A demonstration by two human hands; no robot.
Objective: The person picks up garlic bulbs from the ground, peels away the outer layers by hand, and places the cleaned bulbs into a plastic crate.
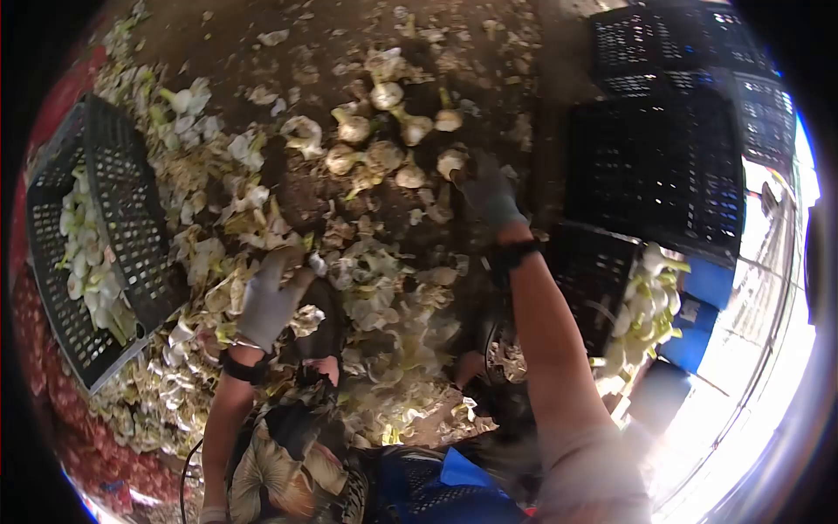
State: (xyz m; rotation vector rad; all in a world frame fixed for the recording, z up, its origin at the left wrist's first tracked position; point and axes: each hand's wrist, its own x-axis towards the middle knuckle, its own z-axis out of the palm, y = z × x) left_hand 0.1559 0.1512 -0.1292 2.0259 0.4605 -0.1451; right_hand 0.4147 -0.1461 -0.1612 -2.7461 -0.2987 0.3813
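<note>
My right hand (491, 194), in a grey glove, reaches to a pale bulb (451, 163) that looks like an onion. Its fingertips are at the bulb's neck, but shadow and blur hide whether they are closed on it. To the left of that bulb, several similar bulbs (384, 157) with dry skins and short stems lie grouped on the soil. My left hand (271, 301), also gloved, is low over the peelings with fingers curled. A small whitish bit (318, 263) shows by its fingertips; what the fingers hold is not clear.
A black crate (131, 201) with white, green-stemmed bulbs (87, 258) stands at left, beside red mesh sacks (52, 367). Black crates (655, 170) are stacked at right, near more peeled bulbs (646, 306). Loose peelings (375, 271) cover the ground around my feet.
</note>
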